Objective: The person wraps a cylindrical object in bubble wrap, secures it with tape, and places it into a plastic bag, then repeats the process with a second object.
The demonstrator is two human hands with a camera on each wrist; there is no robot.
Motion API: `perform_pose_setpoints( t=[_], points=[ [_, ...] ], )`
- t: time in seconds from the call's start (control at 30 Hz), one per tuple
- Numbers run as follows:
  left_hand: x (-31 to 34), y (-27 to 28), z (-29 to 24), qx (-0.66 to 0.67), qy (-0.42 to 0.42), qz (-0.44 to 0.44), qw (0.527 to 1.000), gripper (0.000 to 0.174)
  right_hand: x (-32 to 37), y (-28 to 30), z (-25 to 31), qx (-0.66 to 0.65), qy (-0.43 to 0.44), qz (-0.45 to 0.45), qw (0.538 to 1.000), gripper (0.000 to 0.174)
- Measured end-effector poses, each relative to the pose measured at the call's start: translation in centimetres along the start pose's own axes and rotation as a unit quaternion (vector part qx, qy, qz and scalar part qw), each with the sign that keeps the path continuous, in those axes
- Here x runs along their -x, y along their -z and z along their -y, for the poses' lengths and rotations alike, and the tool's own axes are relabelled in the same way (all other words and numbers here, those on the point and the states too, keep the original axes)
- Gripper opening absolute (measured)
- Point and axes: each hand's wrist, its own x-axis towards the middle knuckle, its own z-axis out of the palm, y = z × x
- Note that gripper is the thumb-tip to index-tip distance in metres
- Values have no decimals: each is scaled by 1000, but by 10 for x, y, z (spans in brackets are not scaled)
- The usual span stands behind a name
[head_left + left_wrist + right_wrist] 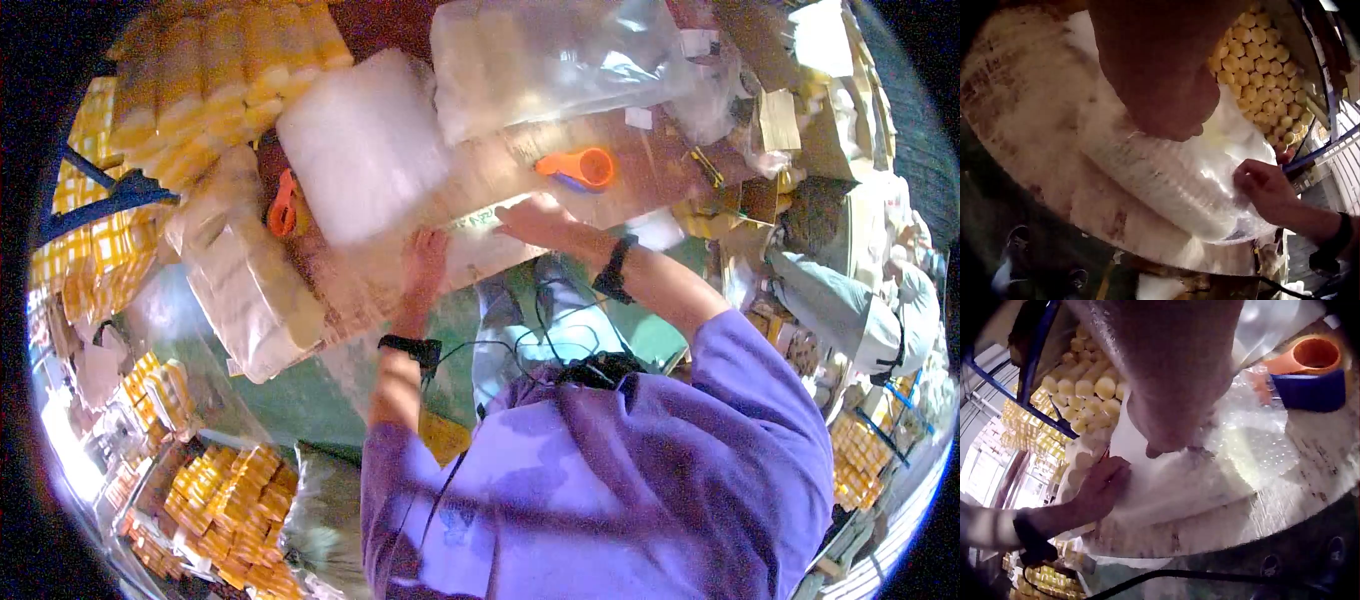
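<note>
The right hand (1269,190) has its grip closed in a pinch on one edge of the whitish translucent plastic package (1179,181). The left hand (1100,487) lies on the other edge of this package; I cannot tell if its grip pinches or only presses. The package lies flat on the worn wooden bench (1029,94). Beyond the package I see an orange round plastic tool (582,166), and to the left of the package, orange-handled scissors (284,205).
</note>
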Motion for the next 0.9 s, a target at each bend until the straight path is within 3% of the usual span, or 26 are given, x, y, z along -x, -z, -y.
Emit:
perform_pose_setpoints(
  t=[0.03, 0.07, 0.13, 0.17, 0.23, 0.3, 0.43, 0.53, 0.63, 0.73, 0.8, 0.83, 0.9],
  points=[
    [-4, 1, 1, -50, -1, 48, 998, 20, -2, -14, -7, 14, 17, -60, 998, 35],
    [-2, 3, -1, -4, 8, 11, 1000, 17, -4, -28, -14, 29, 34, -120, 992, 36],
    [-19, 88, -20, 87, 27, -66, 994, 15, -9, -49, -35, 41, 58, -132, 989, 40],
    [-18, 84, -20, 93, 18, -84, 992, 16, -10, -54, -40, 46, 69, -137, 987, 42],
    [-21, 70, -16, 101, 3, -125, 987, 18, -7, -10, -37, 37, -11, -32, 999, 41],
    [-27, 97, -21, 143, 0, -85, 986, 19, -15, 12, -40, 16, -63, 27, 998, 36],
    [-31, 131, -29, 189, 8, -20, 982, 22, -42, -12, -36, 15, -34, -203, 979, 38],
    [-24, 98, -23, 78, -37, 6, 996, 23, -60, -39, -2, -151, 120, -139, 971, 65],
    [-34, 104, -22, 123, -8, 58, 991, 21, -39, -17, 18, -25, 112, -21, 993, 80],
    [-32, 138, -39, 76, 60, -187, 978, 15, -41, -15, 17, -64, 60, -6, 996, 78],
    [-4, 129, -66, 15, 93, -168, 981, 19, -36, -21, 19, -101, 31, -16, 994, 73],
    [5, 134, -82, 180, 159, -57, 969, 22, -33, -21, 18, -120, 27, -19, 992, 72],
    [24, 134, -112, 382, 328, 83, 860, 29, -32, -43, 11, -157, 26, -54, 986, 67]
  ],
)
